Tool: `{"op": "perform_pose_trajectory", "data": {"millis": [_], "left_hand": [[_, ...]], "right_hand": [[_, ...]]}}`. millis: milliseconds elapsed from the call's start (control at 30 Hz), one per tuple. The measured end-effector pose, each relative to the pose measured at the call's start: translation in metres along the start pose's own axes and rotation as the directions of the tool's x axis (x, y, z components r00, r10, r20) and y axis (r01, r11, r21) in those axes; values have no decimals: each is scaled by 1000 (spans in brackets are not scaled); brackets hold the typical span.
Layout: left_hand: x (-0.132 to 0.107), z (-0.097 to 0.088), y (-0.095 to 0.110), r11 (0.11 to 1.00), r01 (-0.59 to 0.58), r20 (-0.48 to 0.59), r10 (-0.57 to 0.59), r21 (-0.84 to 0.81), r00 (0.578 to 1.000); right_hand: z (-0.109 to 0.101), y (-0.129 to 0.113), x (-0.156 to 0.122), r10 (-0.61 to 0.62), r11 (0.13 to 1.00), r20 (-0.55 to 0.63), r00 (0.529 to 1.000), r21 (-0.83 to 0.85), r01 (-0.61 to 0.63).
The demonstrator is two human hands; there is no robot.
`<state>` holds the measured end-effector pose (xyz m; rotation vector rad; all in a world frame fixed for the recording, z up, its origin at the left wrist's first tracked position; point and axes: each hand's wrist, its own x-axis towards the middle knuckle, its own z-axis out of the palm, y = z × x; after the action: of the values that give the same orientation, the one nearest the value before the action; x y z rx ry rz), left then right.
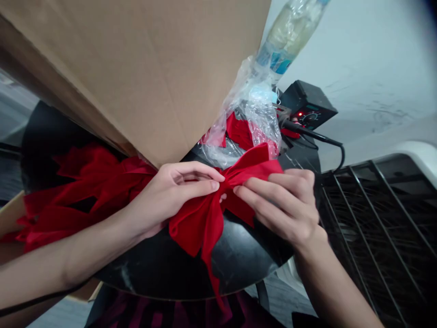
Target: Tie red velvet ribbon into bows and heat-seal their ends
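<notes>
A red fabric bow (198,225) is held above the front of a round black table (164,273), its loops spread to both sides and one tail hanging past the table edge. My left hand (180,187) pinches the bow near its centre knot, thumb against fingers. On the other side, my right hand (287,200) grips the right loop, fingers bent close to the knot. Part of that loop is hidden behind my right fingers. More red bows (92,182) lie in a heap left of my left forearm.
A large cardboard box (143,73) stands behind my hands. Clear plastic bags (262,114) with red fabric pieces lie behind the bow, beside a plastic bottle (290,32). A black control box (309,107) with a lit red light and a cable sits by the wall. A black wire rack (368,218) is at right.
</notes>
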<state>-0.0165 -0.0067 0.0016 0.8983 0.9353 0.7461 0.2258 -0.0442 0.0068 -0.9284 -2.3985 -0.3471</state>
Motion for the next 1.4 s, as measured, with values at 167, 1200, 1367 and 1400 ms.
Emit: {"op": "perform_pose_trajectory", "data": {"millis": [167,1200,1367,1400], "left_hand": [[-4,4,-1,924,-262,-122,304,278,945],[2,-2,-6,939,-214,-25,229,268,973],[3,-1,-7,920,-233,-28,255,315,967],[4,-1,-7,915,-239,-29,262,324,965]], "right_hand": [[7,-33,14,365,918,-116,924,210,-337],[77,195,-38,957,261,-133,257,783,-565],[30,187,-46,895,440,-377,239,658,-611],[20,176,-47,863,491,-448,234,635,-597]]}}
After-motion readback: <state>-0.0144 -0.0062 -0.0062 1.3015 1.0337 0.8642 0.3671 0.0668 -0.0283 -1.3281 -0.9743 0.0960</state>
